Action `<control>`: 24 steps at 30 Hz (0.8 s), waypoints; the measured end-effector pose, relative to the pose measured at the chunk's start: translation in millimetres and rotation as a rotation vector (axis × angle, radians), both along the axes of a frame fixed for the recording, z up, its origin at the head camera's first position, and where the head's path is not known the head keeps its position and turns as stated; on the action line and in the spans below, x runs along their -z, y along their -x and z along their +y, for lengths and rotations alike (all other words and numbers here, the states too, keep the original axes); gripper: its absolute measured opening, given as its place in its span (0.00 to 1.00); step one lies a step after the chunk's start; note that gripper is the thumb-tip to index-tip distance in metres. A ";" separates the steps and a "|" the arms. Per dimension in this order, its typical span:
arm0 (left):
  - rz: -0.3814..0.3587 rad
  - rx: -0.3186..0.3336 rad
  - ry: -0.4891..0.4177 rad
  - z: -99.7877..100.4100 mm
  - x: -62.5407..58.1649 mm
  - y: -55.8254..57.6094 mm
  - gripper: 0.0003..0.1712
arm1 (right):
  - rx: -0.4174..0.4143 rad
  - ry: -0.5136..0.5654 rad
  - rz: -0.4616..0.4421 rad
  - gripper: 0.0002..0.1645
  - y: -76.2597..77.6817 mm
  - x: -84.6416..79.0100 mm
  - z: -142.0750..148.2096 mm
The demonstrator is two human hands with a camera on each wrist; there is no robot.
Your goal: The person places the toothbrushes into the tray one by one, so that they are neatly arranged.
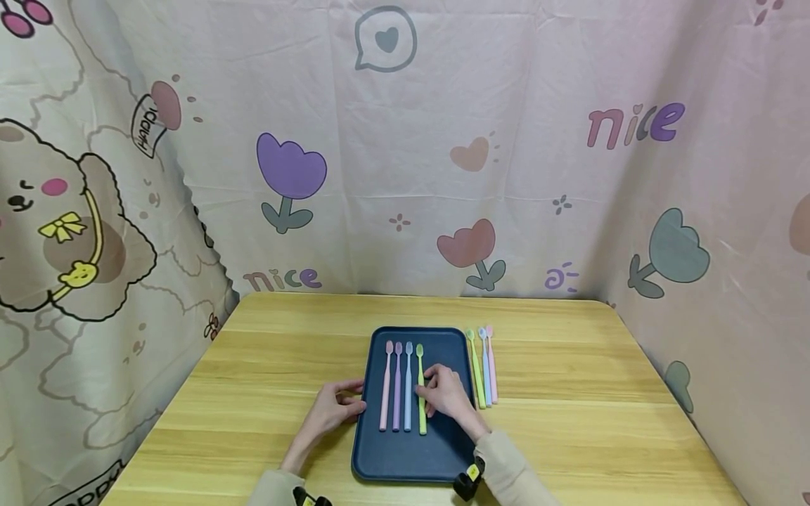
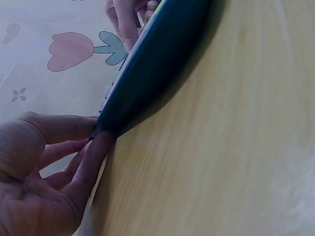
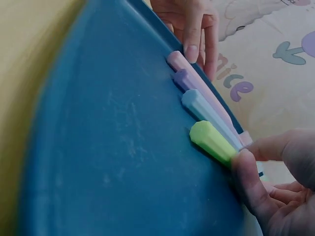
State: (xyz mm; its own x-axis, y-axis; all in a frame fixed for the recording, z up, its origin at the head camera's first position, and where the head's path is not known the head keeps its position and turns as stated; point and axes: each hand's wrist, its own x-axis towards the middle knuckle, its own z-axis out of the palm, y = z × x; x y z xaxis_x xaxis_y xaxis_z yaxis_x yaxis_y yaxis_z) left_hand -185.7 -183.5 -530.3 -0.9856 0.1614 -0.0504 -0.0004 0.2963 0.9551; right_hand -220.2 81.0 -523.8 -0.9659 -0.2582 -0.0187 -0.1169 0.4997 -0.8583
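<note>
A dark blue tray [image 1: 405,460] lies on the table with four toothbrushes side by side in it. From the left these are a pink toothbrush [image 1: 383,404], a purple toothbrush [image 1: 396,400], a blue toothbrush [image 1: 408,404] and a green toothbrush [image 1: 422,422], heads toward the back. My right hand [image 1: 446,392] pinches the green toothbrush's handle between thumb and index finger, as the right wrist view shows. At the tray's left side, my left hand [image 1: 335,409] pinches the rim between thumb and fingers.
Right of the tray, on the wooden table [image 1: 569,422], lie a yellow-green toothbrush [image 1: 477,376], a light blue toothbrush [image 1: 486,372] and a pink toothbrush [image 1: 491,369], close together. A printed curtain [image 1: 392,140] hangs behind the table and along its sides.
</note>
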 end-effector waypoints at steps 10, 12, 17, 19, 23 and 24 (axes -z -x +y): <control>0.012 -0.006 0.007 0.5 0.1 0.4 0.30 | -0.062 0.017 0.028 0.26 -10.5 1.2 7.9; 0.012 -0.008 0.013 0.7 0.3 0.4 0.30 | -0.068 0.033 0.023 0.26 -10.7 1.8 8.1; 0.013 -0.011 0.031 1.0 3.7 1.7 0.29 | -0.062 0.081 -0.009 0.26 -10.6 2.4 7.5; 0.014 -0.014 0.034 1.0 4.9 2.1 0.29 | -0.058 0.091 -0.013 0.26 -10.6 2.9 7.1; 0.012 -0.014 0.028 0.7 4.2 1.5 0.29 | -0.054 0.106 -0.011 0.25 -10.4 4.3 6.7; 0.012 -0.011 0.025 0.5 3.6 1.2 0.29 | -0.054 0.110 -0.012 0.25 -10.5 4.1 6.6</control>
State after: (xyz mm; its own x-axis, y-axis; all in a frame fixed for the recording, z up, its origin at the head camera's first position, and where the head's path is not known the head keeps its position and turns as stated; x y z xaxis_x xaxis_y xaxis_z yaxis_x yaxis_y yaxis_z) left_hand -187.0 -183.0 -533.9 -0.9879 0.1493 -0.0430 0.0072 0.3206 0.9472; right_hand -209.6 87.6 -527.9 -0.9504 -0.3111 0.0016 -0.1311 0.3955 -0.9091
